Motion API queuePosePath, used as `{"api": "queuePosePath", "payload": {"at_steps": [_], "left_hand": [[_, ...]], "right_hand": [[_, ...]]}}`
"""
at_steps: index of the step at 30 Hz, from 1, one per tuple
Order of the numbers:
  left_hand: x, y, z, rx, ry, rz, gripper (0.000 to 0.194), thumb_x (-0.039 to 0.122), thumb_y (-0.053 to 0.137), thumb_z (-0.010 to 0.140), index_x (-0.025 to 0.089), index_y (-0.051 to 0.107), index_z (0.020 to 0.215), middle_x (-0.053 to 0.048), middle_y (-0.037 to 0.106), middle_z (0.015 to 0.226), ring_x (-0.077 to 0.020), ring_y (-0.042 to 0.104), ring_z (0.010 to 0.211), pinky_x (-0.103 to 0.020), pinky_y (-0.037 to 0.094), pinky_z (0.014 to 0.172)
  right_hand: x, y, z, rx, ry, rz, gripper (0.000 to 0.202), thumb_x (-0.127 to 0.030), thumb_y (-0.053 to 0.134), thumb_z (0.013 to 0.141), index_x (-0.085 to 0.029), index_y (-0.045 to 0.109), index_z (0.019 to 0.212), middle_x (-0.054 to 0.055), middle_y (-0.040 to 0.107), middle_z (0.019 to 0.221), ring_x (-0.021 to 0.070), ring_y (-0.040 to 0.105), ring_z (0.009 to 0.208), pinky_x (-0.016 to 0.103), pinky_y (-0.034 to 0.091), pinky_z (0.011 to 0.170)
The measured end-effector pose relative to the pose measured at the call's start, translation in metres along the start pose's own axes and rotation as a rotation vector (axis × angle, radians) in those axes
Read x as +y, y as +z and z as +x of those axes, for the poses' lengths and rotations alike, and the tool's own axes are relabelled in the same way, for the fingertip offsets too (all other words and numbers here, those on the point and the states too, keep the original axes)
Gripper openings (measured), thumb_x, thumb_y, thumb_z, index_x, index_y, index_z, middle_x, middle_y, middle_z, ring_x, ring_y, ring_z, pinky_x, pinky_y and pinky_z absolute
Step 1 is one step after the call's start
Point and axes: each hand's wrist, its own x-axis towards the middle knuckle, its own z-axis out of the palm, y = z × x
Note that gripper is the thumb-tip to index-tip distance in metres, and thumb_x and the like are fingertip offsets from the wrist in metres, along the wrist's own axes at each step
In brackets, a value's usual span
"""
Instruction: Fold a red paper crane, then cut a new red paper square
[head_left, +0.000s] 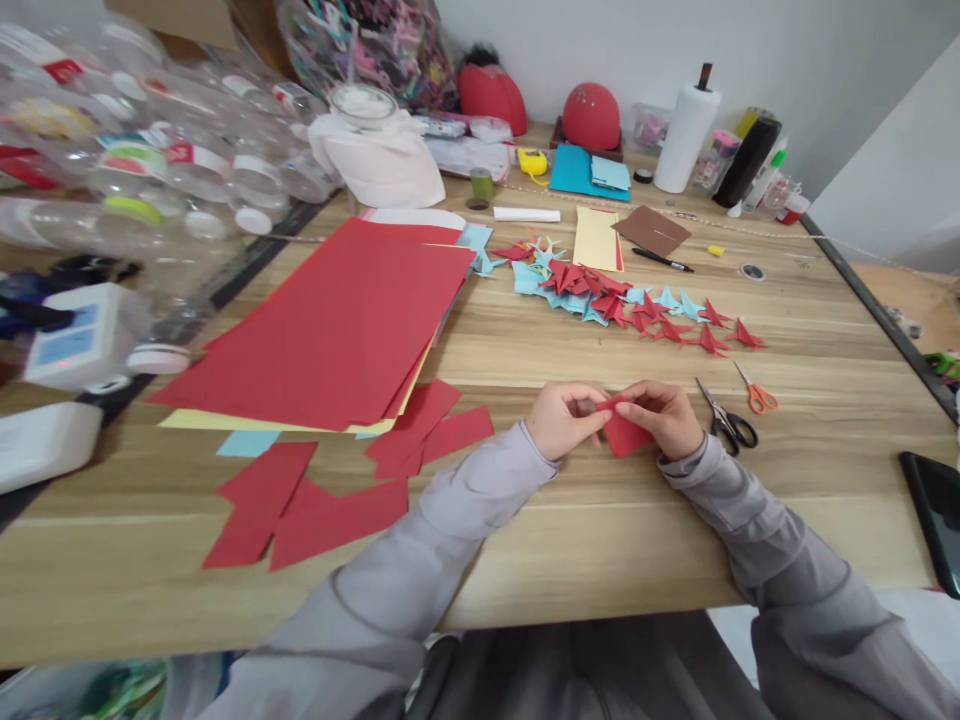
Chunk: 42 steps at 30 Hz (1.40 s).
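Over the front middle of the wooden table, a small piece of red paper (627, 437) is pinched between both hands. My left hand (568, 415) grips its upper left corner, thumb and fingers closed. At the upper right edge, my right hand (667, 412) is closed on the same paper with its thumb on top. Fingers cover part of the paper's top edge, so any fold there is hidden. Close to my right hand lie black-handled scissors (729, 424), with orange-handled scissors (760, 398) just beyond. Red and blue folded paper cranes (607, 290) lie in a band behind my hands.
Large red sheets (322, 320) are stacked on the left, with cut red pieces (341, 520) in front. Plastic bottles (195, 165) crowd the far left. A black pen (663, 260) and brown paper (651, 231) lie behind the cranes. A phone (934, 515) rests at the right edge.
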Motion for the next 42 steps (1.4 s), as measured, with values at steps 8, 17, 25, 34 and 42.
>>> {"api": "queuePosePath", "payload": {"at_steps": [8,17,25,34,42], "left_hand": [[-0.004,-0.002,0.002,0.039,0.01,0.012,0.03,0.038,0.077,0.058,0.011,0.065,0.062,-0.004,0.064,0.066,-0.0098,0.058,0.044,-0.022,0.051,0.038],[-0.002,0.004,-0.001,0.062,-0.036,0.065,0.034,0.041,0.076,0.058,0.012,0.06,0.057,-0.001,0.06,0.055,-0.0096,0.056,0.041,-0.02,0.047,0.039],[-0.002,0.008,-0.001,0.081,-0.085,0.203,0.031,0.036,0.073,0.064,0.014,0.054,0.052,0.002,0.055,0.042,-0.0089,0.052,0.039,-0.019,0.039,0.042],[-0.009,0.009,-0.001,0.046,-0.119,0.278,0.013,0.02,0.064,0.07,0.013,0.06,0.059,-0.003,0.064,0.052,-0.0093,0.056,0.046,-0.02,0.043,0.049],[-0.008,0.009,-0.001,0.031,-0.154,0.321,0.015,0.022,0.062,0.074,0.013,0.06,0.062,-0.003,0.065,0.053,-0.0077,0.052,0.043,-0.019,0.043,0.046]], "right_hand": [[-0.002,0.0,0.001,0.038,-0.12,-0.099,0.018,-0.037,0.076,0.064,-0.021,0.068,0.065,-0.001,0.065,0.062,0.0114,0.056,0.058,0.026,0.046,0.057],[0.002,0.002,0.0,0.077,-0.106,-0.077,0.024,-0.04,0.074,0.067,-0.02,0.061,0.062,-0.003,0.056,0.055,0.0095,0.047,0.051,0.025,0.039,0.051],[0.009,0.001,0.003,0.189,-0.056,0.008,0.025,-0.041,0.077,0.062,-0.021,0.061,0.061,-0.004,0.055,0.055,0.0096,0.045,0.052,0.025,0.037,0.051],[0.01,0.002,0.005,0.288,-0.002,0.192,0.027,-0.039,0.08,0.057,-0.021,0.061,0.062,-0.005,0.057,0.056,0.0088,0.047,0.051,0.023,0.037,0.051],[0.005,0.004,0.009,0.391,0.004,0.277,0.033,-0.041,0.082,0.051,-0.021,0.058,0.059,-0.005,0.057,0.056,0.009,0.046,0.052,0.024,0.038,0.051]]}}
